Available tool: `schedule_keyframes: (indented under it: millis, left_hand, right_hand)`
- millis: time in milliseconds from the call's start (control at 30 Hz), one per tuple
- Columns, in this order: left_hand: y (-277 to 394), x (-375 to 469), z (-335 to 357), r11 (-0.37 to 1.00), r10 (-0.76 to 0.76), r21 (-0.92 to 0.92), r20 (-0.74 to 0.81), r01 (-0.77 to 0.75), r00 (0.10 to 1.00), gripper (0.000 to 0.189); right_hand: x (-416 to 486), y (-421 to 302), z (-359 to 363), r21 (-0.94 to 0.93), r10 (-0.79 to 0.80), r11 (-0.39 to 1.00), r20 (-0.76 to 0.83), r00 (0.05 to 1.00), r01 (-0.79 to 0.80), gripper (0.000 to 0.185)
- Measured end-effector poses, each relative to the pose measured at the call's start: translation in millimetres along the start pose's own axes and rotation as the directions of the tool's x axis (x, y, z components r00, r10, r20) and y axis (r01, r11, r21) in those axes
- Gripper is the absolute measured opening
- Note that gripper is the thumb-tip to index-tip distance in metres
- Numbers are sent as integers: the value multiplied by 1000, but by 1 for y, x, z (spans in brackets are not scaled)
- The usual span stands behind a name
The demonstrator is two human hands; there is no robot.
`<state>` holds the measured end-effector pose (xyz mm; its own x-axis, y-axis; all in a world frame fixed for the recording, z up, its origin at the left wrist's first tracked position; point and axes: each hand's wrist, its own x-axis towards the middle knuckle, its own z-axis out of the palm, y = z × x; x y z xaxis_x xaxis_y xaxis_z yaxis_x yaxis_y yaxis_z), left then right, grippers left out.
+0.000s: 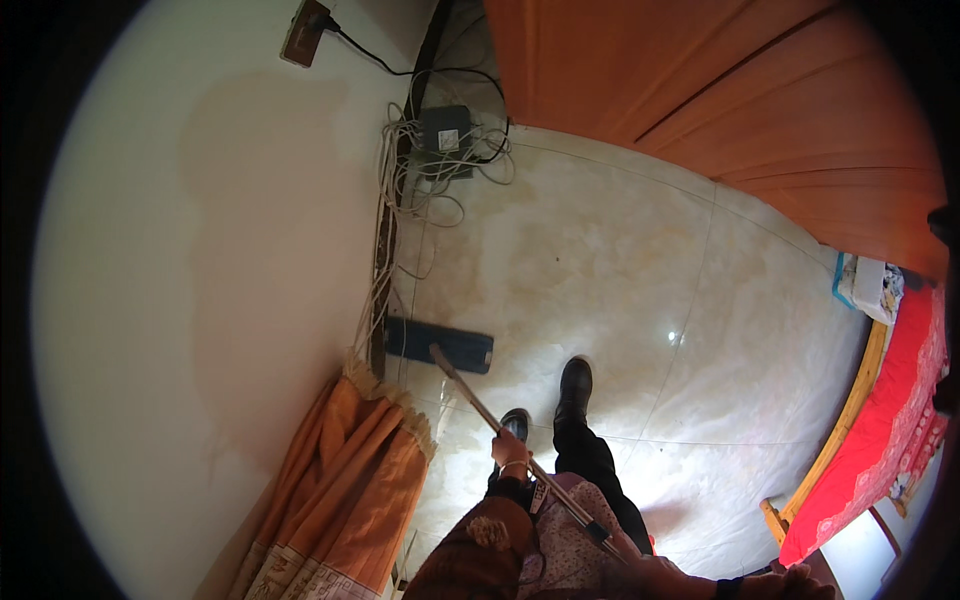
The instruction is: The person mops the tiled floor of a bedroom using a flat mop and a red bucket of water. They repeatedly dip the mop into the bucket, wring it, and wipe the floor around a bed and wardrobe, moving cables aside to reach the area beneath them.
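My left hand (510, 450) is wrapped around the lower part of a metal mop handle (555, 491), a bracelet at its wrist. At the bottom of the head view my right hand (649, 576) holds the upper end of the handle, its fingers partly blurred. The handle slants down to a flat mop head (442, 346) with a dark blue top. This lies flat on the tiled floor (570, 225), its left end against the dark skirting and under loose cables. My feet in black shoes stand just behind it.
Tangled pale cables (397, 165) surround a dark grey box (446, 135) by the wall. A black plug sits in a wall socket (304, 34). Orange curtains (337, 480) hang at left. A reddish wooden cabinet (705, 97) and a wood-framed bed with red bedding (870, 450) stand at right.
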<state>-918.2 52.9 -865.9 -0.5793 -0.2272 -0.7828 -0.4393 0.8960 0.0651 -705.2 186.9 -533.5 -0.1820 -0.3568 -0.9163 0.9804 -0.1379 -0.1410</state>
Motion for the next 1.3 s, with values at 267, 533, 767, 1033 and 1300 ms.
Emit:
schedule_keyframes:
  millis: [267,533,767,1033,1300]
  left_hand:
    - [-90,13,-28,977,-169,-136,-31,163,985,54]
    - [-96,-5,-87,913,-242,-263,264,311,934,38]
    - [-139,-83,-101,915,-105,-252,605,316,789,20]
    - [-143,-165,-156,880,-199,-146,751,453,630,17]
    - [-163,-168,-170,927,-299,73,737,368,606,14]
  right_hand:
    - [9,-4,18,-163,-31,986,47,998,38,67]
    - [-37,16,64,-178,-63,981,96,993,80,67]
    - [-180,85,134,-233,-151,963,-36,988,139,69]
    - [-316,71,264,-338,-110,939,-477,872,-66,76]
    - [-362,43,373,-376,-123,879,-774,621,-294,61]
